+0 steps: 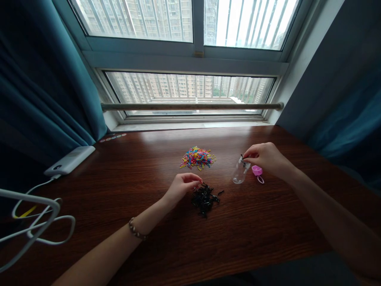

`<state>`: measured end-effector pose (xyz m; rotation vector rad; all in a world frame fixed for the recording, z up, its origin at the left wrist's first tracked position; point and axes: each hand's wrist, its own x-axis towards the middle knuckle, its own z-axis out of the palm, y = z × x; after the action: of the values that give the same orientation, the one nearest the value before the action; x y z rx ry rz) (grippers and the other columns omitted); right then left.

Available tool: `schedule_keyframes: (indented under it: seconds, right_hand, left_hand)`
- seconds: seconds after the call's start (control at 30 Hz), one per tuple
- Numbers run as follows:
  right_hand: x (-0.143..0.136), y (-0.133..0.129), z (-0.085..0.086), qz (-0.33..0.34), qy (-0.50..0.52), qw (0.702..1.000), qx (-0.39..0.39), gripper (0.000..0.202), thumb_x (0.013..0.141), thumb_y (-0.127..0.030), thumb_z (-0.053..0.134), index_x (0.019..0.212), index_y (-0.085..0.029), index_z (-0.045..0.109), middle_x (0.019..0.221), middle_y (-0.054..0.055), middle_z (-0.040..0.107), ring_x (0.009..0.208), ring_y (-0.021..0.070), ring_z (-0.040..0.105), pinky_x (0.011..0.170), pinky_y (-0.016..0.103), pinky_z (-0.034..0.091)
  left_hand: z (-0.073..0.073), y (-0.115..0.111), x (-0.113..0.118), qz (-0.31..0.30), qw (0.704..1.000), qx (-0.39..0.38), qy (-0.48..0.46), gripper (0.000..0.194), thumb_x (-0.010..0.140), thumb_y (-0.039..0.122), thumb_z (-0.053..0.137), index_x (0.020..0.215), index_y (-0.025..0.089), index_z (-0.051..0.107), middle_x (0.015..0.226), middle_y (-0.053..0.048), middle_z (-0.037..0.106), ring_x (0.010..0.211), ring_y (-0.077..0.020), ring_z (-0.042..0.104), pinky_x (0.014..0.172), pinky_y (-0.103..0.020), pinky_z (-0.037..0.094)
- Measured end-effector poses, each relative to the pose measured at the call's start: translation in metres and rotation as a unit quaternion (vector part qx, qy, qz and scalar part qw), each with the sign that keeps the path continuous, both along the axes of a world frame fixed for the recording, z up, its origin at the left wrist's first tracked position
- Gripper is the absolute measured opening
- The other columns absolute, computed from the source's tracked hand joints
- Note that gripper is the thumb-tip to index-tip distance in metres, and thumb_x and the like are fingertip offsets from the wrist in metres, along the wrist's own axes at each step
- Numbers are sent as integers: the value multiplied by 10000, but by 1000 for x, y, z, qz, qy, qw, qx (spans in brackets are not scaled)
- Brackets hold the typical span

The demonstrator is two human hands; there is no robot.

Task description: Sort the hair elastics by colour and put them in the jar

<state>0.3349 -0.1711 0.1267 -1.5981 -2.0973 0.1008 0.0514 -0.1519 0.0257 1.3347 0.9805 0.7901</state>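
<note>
My right hand [263,158] is closed in a pinch at the mouth of a small clear bottle [239,174], with a small black piece [242,156] showing at the fingertips. The bottle leans slightly and its cap is off. A pink cap with a loop [257,171] lies on the table just right of it. At the far left edge of a pile of small black pieces [205,200], my left hand [185,185] has its thumb and fingers pinched together, with a black bit at the tips. The exact kind of these pieces is too small to tell.
A heap of small multicoloured clip-like loops [198,157] lies behind the black pile on the brown wooden table [143,159]. At left are a white power bank [71,161] and looped white cables [56,218]. A metal rail [193,106] crosses the window beyond.
</note>
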Motion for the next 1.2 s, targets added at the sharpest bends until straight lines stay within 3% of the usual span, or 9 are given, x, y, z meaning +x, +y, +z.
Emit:
schedule_keyframes:
  seconds: [0.17,0.47,0.7,0.8,0.93,1.07,1.2]
  right_hand:
    - [1,-1,2,26,-2,999,33,107,689,-205,619,631,-195,709,665,17,652,532,108,565,490,207,436]
    - [4,-2,0,28,7,1000,3,132,713,-313,628,718,-203,700,666,13,657,592,135,582,549,236,443]
    - [-13,-18,4,31,34,997,69,158,758,-322,588,699,-201,671,719,23,654,568,125,560,547,248,424]
    - [-33,-32,-12,98,50,991,71,161,800,-289,542,727,-199,654,754,30,644,627,125,570,591,240,432]
    - [-60,-46,-52,200,41,979,20,180,839,-248,479,758,-199,633,745,36,627,660,124,574,607,223,436]
    - [-76,-50,-85,223,42,974,3,175,846,-222,463,767,-193,616,752,40,622,681,126,576,630,223,444]
    - [-80,-52,-99,222,34,974,0,164,844,-209,462,779,-192,612,761,43,623,694,132,574,638,229,443]
  left_hand:
    - [-1,1,0,-2,1000,8,6,207,630,297,674,746,125,673,735,-68,671,642,-146,588,595,-229,445]
    - [-2,7,-3,-17,999,33,29,191,631,289,668,731,127,678,700,-64,669,612,-144,586,584,-237,450]
    - [-9,17,-17,-90,978,106,156,301,569,290,702,833,151,674,720,-38,641,636,-144,555,589,-231,432]
    - [-9,19,-23,-113,960,138,215,415,510,307,742,886,155,654,743,-31,617,664,-150,538,588,-224,418]
    - [-4,15,-24,-178,931,182,260,506,458,358,777,901,161,634,827,-30,586,725,-159,511,608,-222,398]
    - [0,10,-21,-205,911,224,279,428,499,357,769,854,167,626,807,-16,571,732,-160,502,613,-220,384]
    - [-2,11,-19,-226,899,249,282,262,592,336,721,775,163,648,741,-9,569,676,-144,508,577,-208,369]
